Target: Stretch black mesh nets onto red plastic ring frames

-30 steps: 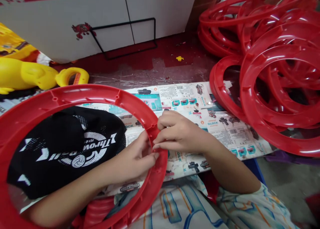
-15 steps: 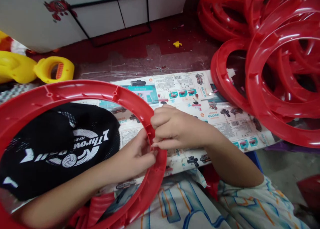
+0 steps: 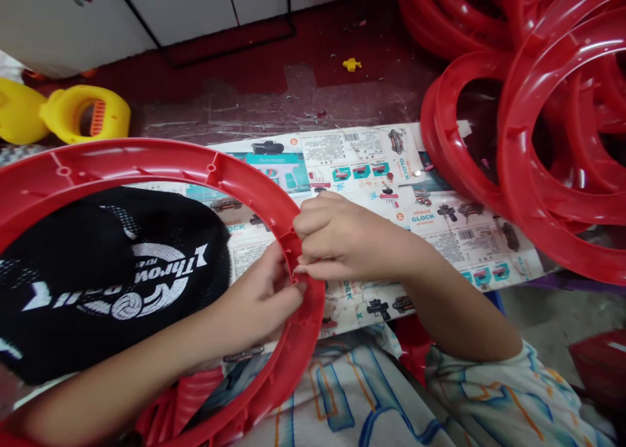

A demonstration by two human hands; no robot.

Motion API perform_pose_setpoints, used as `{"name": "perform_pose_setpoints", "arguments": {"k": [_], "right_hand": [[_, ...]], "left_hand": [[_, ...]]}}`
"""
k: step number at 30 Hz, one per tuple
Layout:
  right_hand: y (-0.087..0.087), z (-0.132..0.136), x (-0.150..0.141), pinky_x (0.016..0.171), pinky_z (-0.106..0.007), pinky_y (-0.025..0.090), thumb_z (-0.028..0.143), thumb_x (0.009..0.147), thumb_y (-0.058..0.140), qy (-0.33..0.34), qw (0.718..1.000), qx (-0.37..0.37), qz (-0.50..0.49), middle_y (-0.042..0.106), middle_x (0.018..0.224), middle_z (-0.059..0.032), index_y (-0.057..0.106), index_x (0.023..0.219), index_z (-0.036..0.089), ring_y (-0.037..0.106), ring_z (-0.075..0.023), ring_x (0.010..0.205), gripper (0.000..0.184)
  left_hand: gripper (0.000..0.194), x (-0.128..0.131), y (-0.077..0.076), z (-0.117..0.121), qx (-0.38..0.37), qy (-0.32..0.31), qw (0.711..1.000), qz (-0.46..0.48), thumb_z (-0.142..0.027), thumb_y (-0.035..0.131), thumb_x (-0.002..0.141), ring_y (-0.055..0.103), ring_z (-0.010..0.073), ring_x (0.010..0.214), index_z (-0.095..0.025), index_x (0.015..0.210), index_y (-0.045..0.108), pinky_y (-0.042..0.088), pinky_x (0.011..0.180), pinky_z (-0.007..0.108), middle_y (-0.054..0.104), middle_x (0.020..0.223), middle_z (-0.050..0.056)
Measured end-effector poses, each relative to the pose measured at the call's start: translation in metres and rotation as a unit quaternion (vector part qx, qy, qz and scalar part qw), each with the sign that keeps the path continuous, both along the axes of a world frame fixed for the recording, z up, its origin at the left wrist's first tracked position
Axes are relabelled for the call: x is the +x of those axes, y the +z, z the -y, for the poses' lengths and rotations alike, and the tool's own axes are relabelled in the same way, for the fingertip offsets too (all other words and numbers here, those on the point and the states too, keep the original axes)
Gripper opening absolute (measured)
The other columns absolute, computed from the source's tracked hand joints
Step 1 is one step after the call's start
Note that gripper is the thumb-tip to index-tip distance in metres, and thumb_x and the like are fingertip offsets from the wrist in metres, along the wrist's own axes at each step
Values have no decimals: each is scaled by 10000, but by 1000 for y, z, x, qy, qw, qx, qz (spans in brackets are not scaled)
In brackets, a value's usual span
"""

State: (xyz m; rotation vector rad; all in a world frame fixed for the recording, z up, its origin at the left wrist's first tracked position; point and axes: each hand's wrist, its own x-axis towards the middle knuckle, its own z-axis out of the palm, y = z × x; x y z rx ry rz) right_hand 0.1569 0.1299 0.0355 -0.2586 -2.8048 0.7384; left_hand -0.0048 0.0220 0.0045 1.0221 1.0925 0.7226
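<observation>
A large red plastic ring (image 3: 244,180), with pegs and ribs along its channel, is tilted up in front of me at the left. My left hand (image 3: 274,290) reaches through its opening and grips its right side between thumb and fingers. On the outer side of the same spot, my right hand (image 3: 327,242) is closed, its fingertips pinched against the ring's rim; whether something small sits in them is hidden. Below the ring's opening lies a black fabric disc (image 3: 147,245) with white "Throw Ball" lettering.
Several more red rings (image 3: 513,173) are heaped at the right. A printed cardboard sheet (image 3: 362,154) covers part of the dark red table (image 3: 235,105). A yellow plastic toy with a loop handle (image 3: 68,115) lies at the left, and a small yellow piece (image 3: 352,64) farther back.
The view has shifted slightly, and the ring sits a little lower to the left of its former tilt. Both hands keep their places on its right side.
</observation>
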Motion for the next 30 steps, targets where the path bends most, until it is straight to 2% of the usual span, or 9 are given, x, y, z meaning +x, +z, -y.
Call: {"name": "perform_pose_setpoints", "arguments": {"k": [3,7,11,18,20,22,25,27,30], "right_hand": [[0,-1,5,722,-290,318,351,939,525,-50,997,52,3,535,754,-9,642,699,160,432,-136,739,328],[4,-3,12,734,-297,314,320,981,448,-67,992,102,-20,568,799,-19,651,804,168,460,-146,782,310],[4,-1,9,765,-299,340,230,976,438,-61,993,90,-56,588,846,-33,642,829,166,469,-148,813,260],[-7,-3,4,791,-310,373,284,941,518,-86,993,57,-61,582,787,-32,633,765,158,484,-158,797,245],[-8,-4,4,768,-303,377,302,932,535,-97,992,60,-57,582,766,-31,637,742,153,489,-156,780,263],[-8,-4,4,749,-300,376,306,931,534,-103,991,68,-51,587,756,-31,643,730,151,492,-154,766,276],[-8,-3,4,738,-298,374,301,934,526,-111,989,90,-44,603,763,-33,654,743,150,501,-153,756,275],[-8,-3,5,730,-297,374,316,945,508,-128,985,112,-43,621,780,-40,661,787,143,517,-155,759,279],[-6,-5,8,742,-307,372,313,979,440,-139,978,151,-43,636,786,-43,659,840,140,540,-158,769,312]], "left_hand": [[406,2,-1,2,16,25,997,-67,-134,502,764,592,198,926,-201,1163,470,484,771,307,610,1121,49],[378,3,0,2,-37,-2,992,-123,-163,535,743,593,190,822,-196,1112,461,489,700,307,609,973,22],[369,3,2,2,-50,-54,993,-94,-165,550,754,592,181,776,-203,1110,459,505,672,307,601,894,0],[446,1,-1,7,-67,-75,995,-1,-212,581,823,593,224,968,-234,1244,433,507,825,365,607,1038,36],[406,4,0,6,-95,-48,992,61,-263,588,846,603,211,941,-224,1225,449,511,813,354,610,1023,35],[289,9,-1,5,-108,17,989,97,-312,565,876,611,175,851,-198,1134,499,517,762,316,613,958,25],[217,13,-4,1,-54,117,989,71,-292,549,898,585,108,687,-205,1085,481,500,644,236,600,825,-24],[290,12,-6,-1,-13,122,991,45,-224,544,888,576,100,620,-235,1139,401,486,579,217,590,772,-53],[343,4,-9,-3,11,79,997,-10,-156,539,841,592,121,629,-245,1106,340,492,569,237,580,771,-55]]}}
